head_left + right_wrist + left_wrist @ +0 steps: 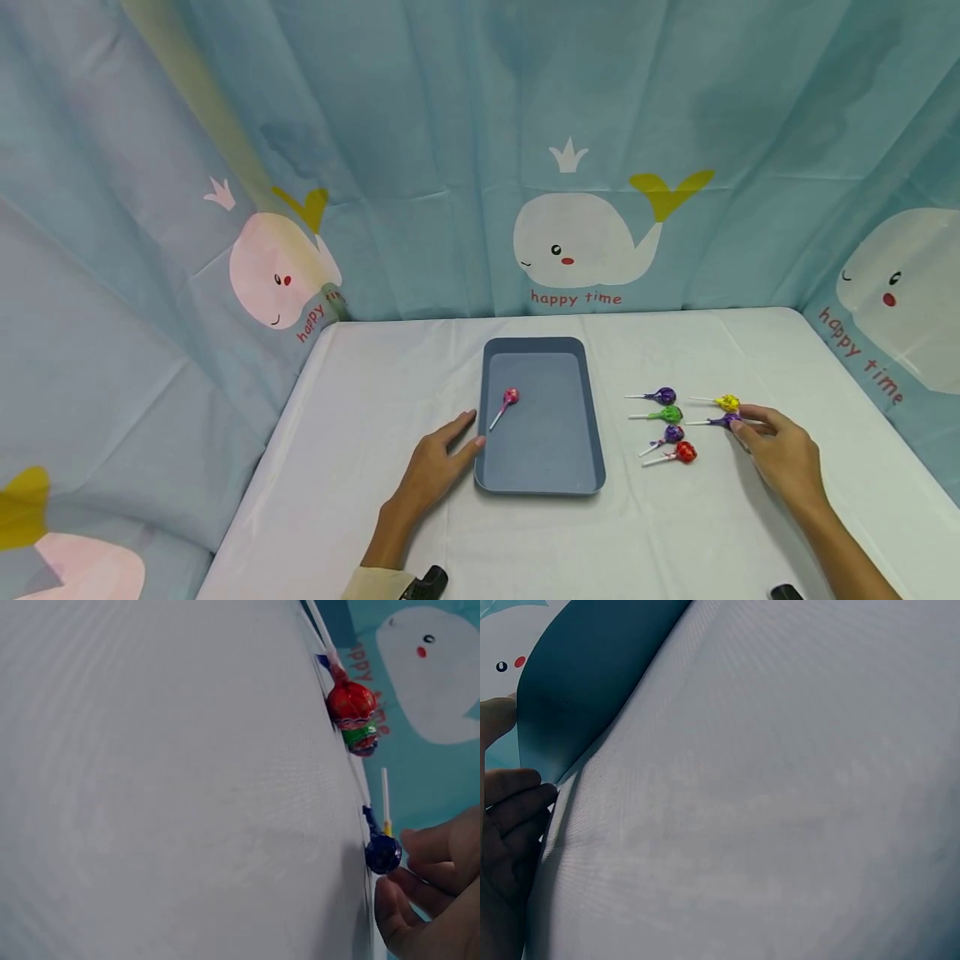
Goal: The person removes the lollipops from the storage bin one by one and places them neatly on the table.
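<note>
My left hand (435, 468) rests its fingertips against the left rim of a grey-blue tray (540, 482), its fingers loosely extended. Inside the tray lies a pink lollipop (511, 396). To the right, the thumb and fingertips of my right hand (783, 454) pinch the head of a purple lollipop (383, 855), whose stick points left. A yellow lollipop (727, 402) lies just behind it, close to the index finger. In the left wrist view, the fingers (517, 806) meet the tray's edge.
Left of my right hand lie a dark purple lollipop (664, 396), a green one (670, 413), a purple-and-red one (672, 434) and a red one (684, 452). A white cloth (375, 375) covers the table. Blue curtains (420, 167) with whale prints hang behind and beside it.
</note>
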Demonstrator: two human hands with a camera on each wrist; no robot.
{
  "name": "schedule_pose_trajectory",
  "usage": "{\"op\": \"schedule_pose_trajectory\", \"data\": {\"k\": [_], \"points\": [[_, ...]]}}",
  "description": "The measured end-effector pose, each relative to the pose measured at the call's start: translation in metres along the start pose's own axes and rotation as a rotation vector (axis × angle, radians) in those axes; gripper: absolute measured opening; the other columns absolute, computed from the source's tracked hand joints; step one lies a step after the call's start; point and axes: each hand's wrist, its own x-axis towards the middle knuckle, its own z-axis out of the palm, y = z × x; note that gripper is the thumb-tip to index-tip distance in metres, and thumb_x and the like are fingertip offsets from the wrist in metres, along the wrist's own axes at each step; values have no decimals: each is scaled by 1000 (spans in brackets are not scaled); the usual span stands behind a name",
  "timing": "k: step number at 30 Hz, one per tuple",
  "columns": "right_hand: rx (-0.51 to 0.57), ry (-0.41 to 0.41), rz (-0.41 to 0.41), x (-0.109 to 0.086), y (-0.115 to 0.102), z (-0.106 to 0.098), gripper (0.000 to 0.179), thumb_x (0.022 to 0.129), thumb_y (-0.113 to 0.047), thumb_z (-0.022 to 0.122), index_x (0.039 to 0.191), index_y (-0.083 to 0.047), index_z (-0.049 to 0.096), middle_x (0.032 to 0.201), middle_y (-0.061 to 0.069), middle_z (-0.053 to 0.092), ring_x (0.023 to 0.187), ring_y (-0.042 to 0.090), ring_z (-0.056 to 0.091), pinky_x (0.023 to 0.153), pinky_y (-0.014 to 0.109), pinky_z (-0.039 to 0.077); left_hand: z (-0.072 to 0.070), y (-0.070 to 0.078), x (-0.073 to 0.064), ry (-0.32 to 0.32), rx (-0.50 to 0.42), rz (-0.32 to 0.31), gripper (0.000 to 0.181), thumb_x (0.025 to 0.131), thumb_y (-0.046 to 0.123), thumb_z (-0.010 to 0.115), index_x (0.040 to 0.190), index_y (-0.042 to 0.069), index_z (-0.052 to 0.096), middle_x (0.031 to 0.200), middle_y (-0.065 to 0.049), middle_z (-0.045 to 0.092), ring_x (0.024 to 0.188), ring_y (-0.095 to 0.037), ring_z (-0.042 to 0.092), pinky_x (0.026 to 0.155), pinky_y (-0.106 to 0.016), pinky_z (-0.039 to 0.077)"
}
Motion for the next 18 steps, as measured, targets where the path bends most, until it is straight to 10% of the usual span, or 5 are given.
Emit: {"op": "schedule_pose_trajectory", "data": {"k": [11,18], "points": [[54,88,-96,-4,-13,3,40,109,-24,63,141,0,65,129,29,69,117,41,59,80,35,37,0,0,0,-1,-7,-2,67,100,56,68,156,20,56,158,-2,56,150,-28,48,125,-53,38],[118,146,-180,-4,-25,9,36,103,-24,72,134,-4,71,122,21,75,90,-20,50,79,15,37,1,0,0,-3,3,-12,66,101,56,68,156,21,56,158,-3,56,150,-29,49,124,-54,39]]}}
